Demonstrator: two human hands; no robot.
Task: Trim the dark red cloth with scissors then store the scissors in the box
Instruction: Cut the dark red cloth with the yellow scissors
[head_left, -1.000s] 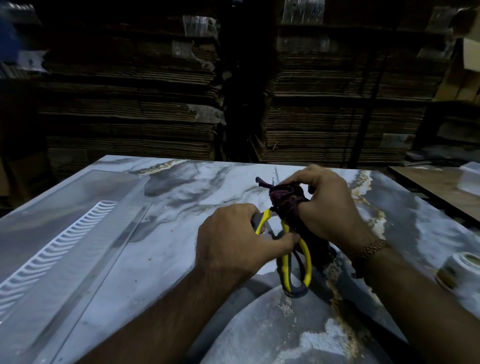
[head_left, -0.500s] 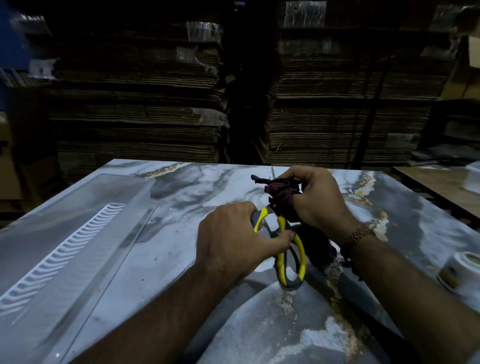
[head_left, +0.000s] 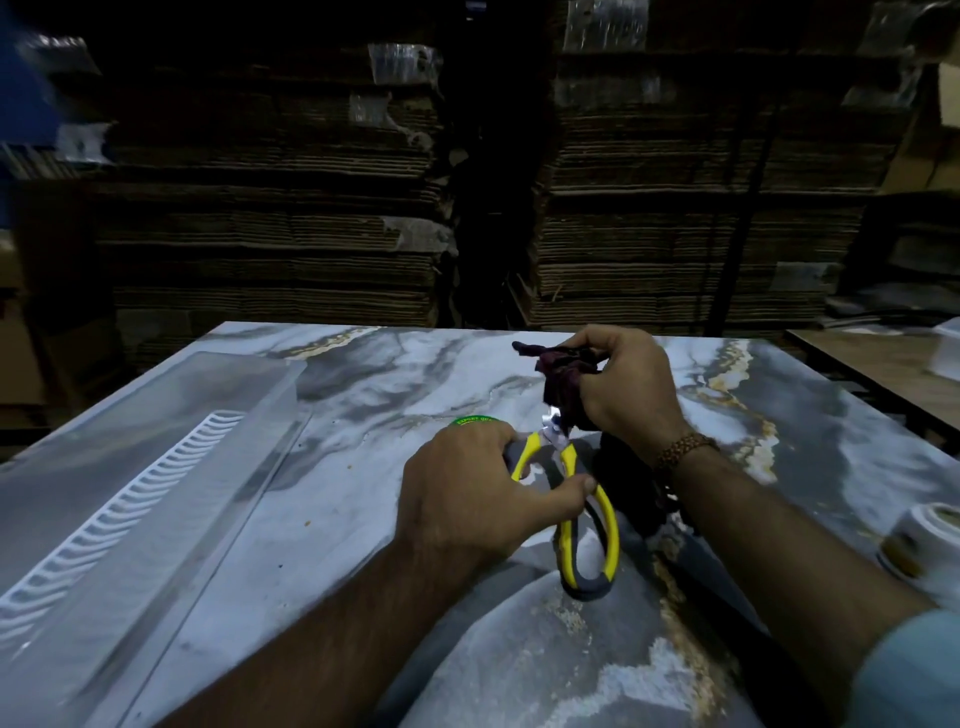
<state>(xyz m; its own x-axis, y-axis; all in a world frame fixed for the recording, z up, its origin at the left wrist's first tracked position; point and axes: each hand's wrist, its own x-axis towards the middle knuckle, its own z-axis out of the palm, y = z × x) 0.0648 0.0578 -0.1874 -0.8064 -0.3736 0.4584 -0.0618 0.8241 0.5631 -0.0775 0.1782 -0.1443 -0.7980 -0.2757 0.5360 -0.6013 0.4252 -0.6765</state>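
My left hand (head_left: 467, 493) grips the yellow-and-grey scissors (head_left: 587, 519) by their handles, above the marble-patterned table (head_left: 363, 395). The blades point up and away, their tips at the lower edge of the dark red cloth (head_left: 563, 379). My right hand (head_left: 623, 395) holds that bunched cloth just above the table, fingers curled round it. More dark cloth hangs below the right wrist, in shadow. The clear plastic box (head_left: 156, 467) lies open on the table's left side, well left of both hands.
A roll of tape (head_left: 919, 545) sits at the right edge of the table. Stacks of flattened cardboard (head_left: 311, 208) fill the dim background behind the table. A second, wooden table (head_left: 883, 364) stands at the far right.
The scissors have dropped lower and slid partly out of the cloth; the right hand has lifted the bunched cloth slightly up and away.
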